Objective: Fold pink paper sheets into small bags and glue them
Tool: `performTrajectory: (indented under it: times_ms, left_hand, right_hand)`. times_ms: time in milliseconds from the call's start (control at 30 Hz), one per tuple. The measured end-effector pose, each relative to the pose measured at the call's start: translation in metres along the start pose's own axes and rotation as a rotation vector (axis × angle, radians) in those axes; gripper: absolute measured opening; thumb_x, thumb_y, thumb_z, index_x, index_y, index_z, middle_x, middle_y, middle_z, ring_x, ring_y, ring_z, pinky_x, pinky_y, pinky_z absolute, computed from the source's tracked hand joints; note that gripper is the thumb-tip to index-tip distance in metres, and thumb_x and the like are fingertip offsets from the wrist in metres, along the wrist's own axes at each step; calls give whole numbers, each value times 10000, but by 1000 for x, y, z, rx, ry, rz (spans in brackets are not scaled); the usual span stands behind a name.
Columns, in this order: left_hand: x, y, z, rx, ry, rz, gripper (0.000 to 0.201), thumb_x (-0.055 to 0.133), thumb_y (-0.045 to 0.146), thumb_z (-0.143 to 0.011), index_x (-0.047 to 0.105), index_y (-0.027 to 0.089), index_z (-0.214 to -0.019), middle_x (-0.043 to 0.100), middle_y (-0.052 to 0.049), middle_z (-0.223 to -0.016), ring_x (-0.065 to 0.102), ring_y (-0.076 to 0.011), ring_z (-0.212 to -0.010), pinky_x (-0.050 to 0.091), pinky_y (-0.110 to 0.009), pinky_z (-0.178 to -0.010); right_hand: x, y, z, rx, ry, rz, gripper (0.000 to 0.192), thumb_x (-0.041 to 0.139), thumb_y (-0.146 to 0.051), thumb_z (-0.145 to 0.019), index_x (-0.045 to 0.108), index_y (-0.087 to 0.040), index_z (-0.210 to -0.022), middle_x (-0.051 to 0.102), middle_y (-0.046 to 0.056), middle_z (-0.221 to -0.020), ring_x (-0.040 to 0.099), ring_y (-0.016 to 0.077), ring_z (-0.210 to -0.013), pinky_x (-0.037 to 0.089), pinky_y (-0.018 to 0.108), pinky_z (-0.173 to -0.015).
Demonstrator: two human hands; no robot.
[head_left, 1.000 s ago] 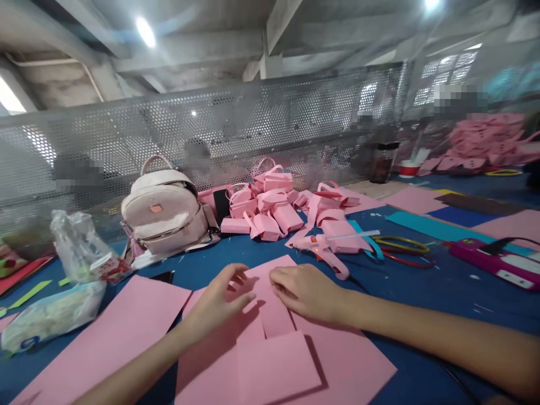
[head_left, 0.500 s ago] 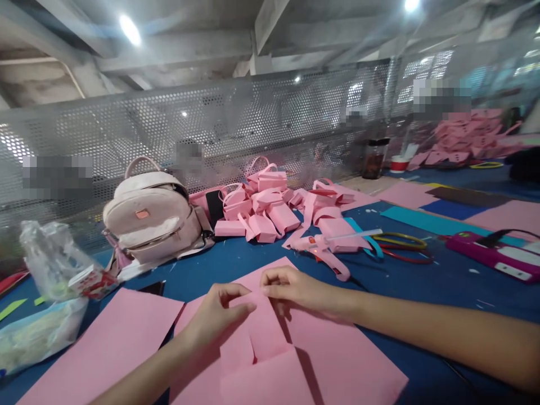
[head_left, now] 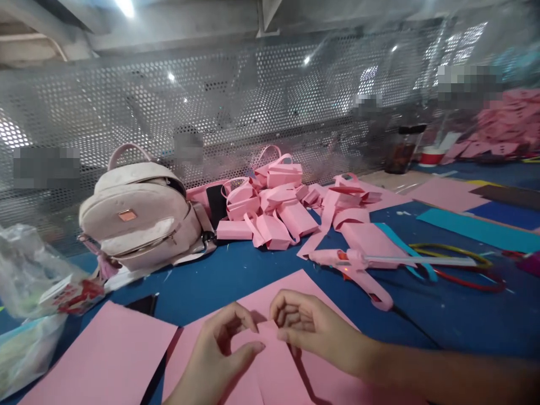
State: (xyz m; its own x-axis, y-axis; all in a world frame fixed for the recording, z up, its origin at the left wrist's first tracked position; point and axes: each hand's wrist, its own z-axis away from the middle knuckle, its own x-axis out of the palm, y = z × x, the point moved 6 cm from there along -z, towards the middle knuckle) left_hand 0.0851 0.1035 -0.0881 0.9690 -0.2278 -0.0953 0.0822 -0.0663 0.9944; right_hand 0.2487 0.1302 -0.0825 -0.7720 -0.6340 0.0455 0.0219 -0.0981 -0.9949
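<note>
On the blue table (head_left: 236, 270), left hand (head_left: 219, 354) and right hand (head_left: 314, 332), fingers of both pinching a pink paper strip (head_left: 270, 365).

Both forearms are bare, with no sleeves, rings or watch showing.

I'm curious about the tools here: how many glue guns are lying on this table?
1. The pink glue gun lies on the blue table, beyond the right hand. Others may be hidden under the paper piles.
</note>
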Motion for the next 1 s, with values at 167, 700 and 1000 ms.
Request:
performTrajectory:
  times_ms: [167,700,1000]
  left_hand:
    - [-3,-4,-2,-5,-11,-22,230,762,152,-777,556,210,-864,735,-81,-1032,686,-226,-1046,523,-313,-906]
    - [-3,3,-1,37,-16,-89,218,794,275,-810,595,212,-869,727,-57,-996,687,-222,-1061,542,-312,-963]
    - [2,-1,2,86,-38,-172,138,689,138,-809,693,218,-921,751,-55,-1033,703,-218,-1051,560,-319,-989]
  right_hand:
    - [-6,7,-3,23,28,-23,219,726,-244,-810,564,-193,-948,532,-31,-843,527,92,-681,473,218,-643]
    - [-8,7,-3,13,45,-2,212,708,-214,-803,558,-202,-953,533,-43,-818,518,87,-660,457,212,-636]
    - [-8,17,-2,34,33,42,290,824,-245,-727,621,-201,-929,605,-36,-801,586,129,-761,494,257,-746]
